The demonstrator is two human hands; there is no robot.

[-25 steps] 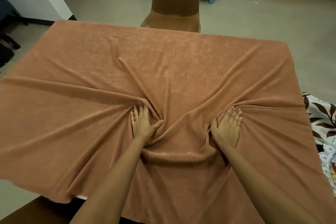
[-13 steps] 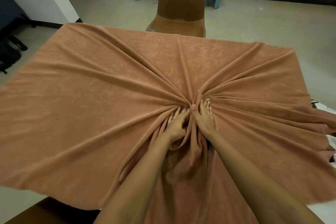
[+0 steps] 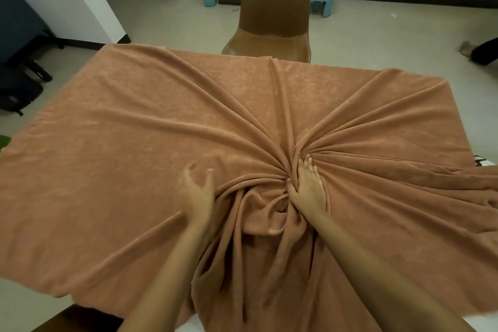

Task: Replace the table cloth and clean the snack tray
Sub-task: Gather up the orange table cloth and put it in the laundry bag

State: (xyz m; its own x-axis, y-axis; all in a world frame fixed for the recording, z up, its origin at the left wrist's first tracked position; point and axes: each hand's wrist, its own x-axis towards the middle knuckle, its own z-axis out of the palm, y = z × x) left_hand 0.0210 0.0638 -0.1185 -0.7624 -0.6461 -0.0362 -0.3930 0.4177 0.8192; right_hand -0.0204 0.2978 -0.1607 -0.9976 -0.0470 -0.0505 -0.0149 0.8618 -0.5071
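right hand (image 3: 307,191) pressing cloth (image 3: 134,156), far edge puckered

The table (image 3: 486,325) is almost hidden under a brown table cloth (image 3: 140,159), smooth at left, gathered into radiating folds right of centre.

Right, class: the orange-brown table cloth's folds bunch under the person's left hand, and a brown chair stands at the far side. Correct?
Not quite. The head view shows the folds of the orange-brown table cloth bunching under the right hand, not the left hand, which is open beside them. The brown chair does stand at the far side.
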